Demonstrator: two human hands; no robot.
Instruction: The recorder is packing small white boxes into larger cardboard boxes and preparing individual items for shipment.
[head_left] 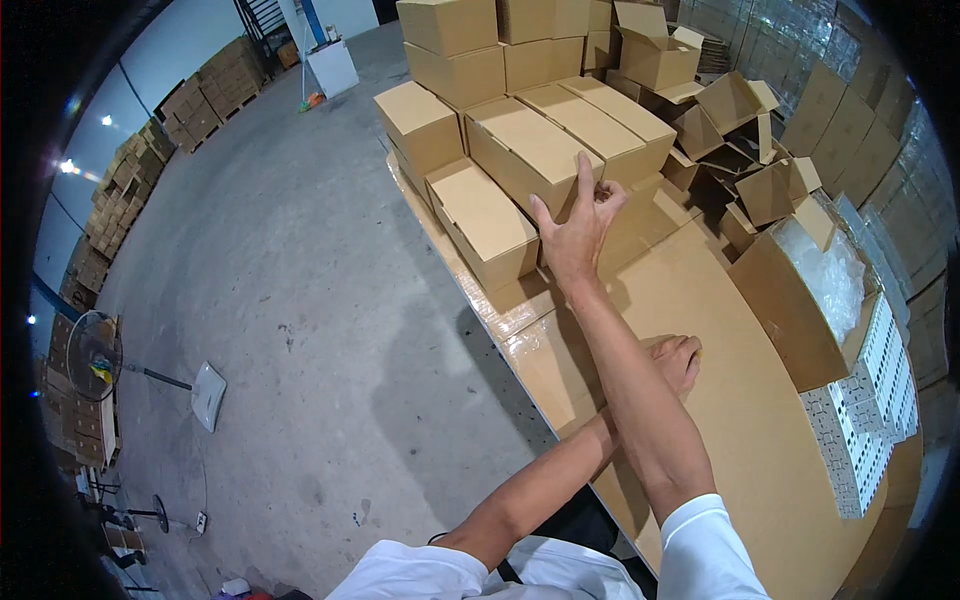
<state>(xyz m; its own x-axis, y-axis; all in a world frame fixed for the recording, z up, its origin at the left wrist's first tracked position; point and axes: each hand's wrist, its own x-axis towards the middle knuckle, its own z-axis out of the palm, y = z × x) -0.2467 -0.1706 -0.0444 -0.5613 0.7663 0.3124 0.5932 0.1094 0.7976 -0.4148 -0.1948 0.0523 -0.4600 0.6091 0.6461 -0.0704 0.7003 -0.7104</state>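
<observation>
My right hand reaches up to the near end of a closed brown cardboard box in the stack. Its thumb and index finger are stretched apart against that end, while the other fingers bend. My left forearm crosses beneath the right one. Over the cardboard-covered table, my left hand is closed with its fingers curled; its underside is hidden, so I cannot make out anything in it. A lower closed box lies left of my right hand, and two more narrow boxes lie side by side beyond it.
Taller stacked boxes rise at the table's far end. Several open, empty cartons are heaped at the right. Beside them stands a carton of clear plastic and white perforated blocks. A floor fan stands far left.
</observation>
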